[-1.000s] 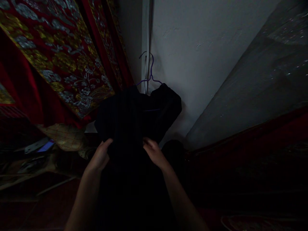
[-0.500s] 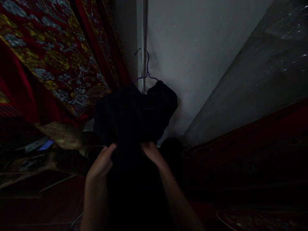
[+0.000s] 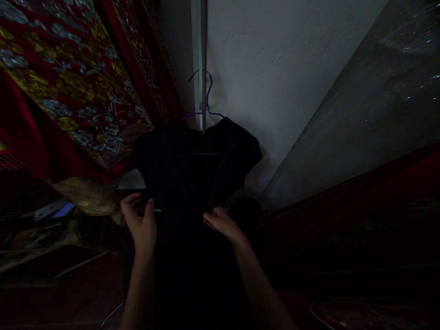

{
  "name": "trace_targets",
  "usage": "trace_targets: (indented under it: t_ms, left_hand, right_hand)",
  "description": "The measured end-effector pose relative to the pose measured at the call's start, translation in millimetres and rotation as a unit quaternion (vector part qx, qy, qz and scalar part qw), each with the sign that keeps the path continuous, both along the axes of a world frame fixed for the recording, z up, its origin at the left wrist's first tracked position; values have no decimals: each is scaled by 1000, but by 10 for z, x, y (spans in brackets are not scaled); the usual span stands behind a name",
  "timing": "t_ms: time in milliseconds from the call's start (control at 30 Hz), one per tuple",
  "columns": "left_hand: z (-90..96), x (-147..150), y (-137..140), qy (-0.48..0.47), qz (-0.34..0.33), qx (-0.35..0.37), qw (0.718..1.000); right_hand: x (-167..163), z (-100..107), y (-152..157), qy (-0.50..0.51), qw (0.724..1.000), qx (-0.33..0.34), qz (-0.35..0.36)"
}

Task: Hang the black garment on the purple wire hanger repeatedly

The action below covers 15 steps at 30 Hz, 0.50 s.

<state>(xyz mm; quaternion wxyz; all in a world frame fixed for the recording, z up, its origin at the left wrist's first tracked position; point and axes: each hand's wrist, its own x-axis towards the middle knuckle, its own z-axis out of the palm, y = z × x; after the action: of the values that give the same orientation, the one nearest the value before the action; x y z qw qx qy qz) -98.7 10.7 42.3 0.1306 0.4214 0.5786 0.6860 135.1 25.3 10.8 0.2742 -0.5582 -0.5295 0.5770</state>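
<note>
Shirt (image 3: 168, 160), dark and short-sleeved, hangs at the center of the frame on a thin purple hanger (image 3: 208, 101), whose hook crosses a pale strip (image 3: 198, 50) at the upper center; what the hook rests on is unclear. The hanger's bottom bar shows through the open neck.

The right hand (image 3: 220, 221), just right of center, has its fingers closed in a pinch on the front of the shirt. The left hand (image 3: 141, 224), left of center, is let go, its thumb and fingers spread apart beside the shirt's edge, below the sleeve.

Red cloth (image 3: 77, 87) with gold and silver embroidery fills the upper left. A grey wall (image 3: 264, 73) stands behind the hanger, and clear plastic (image 3: 388, 91) spreads across the upper right. The bottom of the shirt is lost in shadow.
</note>
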Motion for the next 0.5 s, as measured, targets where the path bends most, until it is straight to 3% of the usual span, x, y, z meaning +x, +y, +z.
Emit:
trace_targets:
  t_ms: [67,133,167,200,300,500]
  left_hand:
    - [-144,141,-44,86,-168,-123,974]
    - [-285,342,-85,125,-339,-209,909]
    - [-346,449,-101,133,-382,-221,887]
    - [-397,551,-113,139,-398,-218,880]
    - [-473,773,-128,146,-375,-190,895]
    - [-415,866,-179,163,-322,-191,913]
  right_hand:
    - [-35,7,-8,12,1000,-3,1]
    - [-39,29,-18,24,1000,-3,7]
    - [-31,43,-23,30,999,-4,13]
    - [-17,57,-26,37,999,-4,19]
    - [34,91,-29,58,998,0,36]
    - [15,87,-34,112,991,68,9]
